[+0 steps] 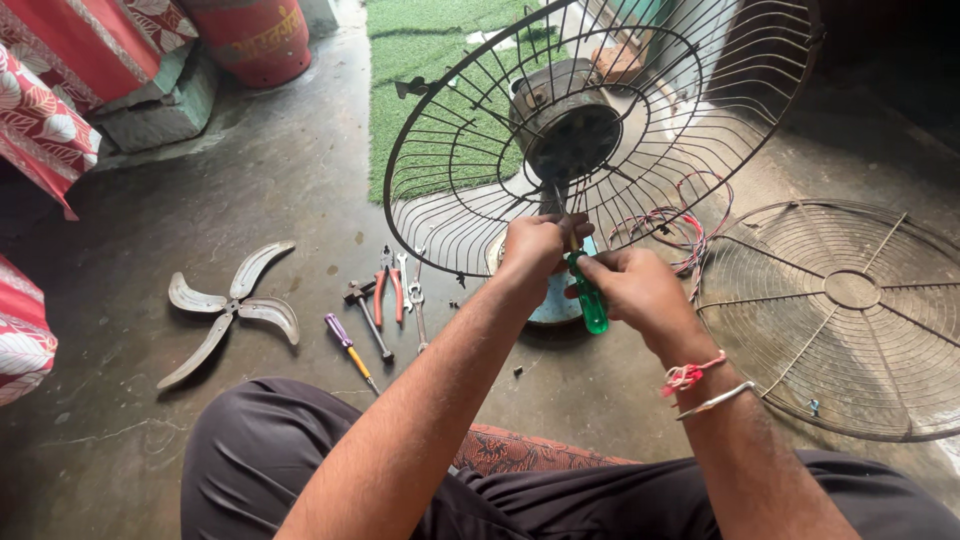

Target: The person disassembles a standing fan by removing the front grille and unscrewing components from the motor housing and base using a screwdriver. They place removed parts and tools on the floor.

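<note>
A fan's rear wire guard with its grey motor stands tilted in front of me on the concrete floor. My left hand grips the lower part of the guard just below the motor. My right hand is closed on a green-handled screwdriver, whose shaft points up toward the motor. Red and white wires hang loose behind my right hand.
The front wire guard lies flat at right. A metal fan blade lies at left. Red-handled pliers, a hammer, a spanner and a purple-and-yellow screwdriver lie between. Green mat beyond.
</note>
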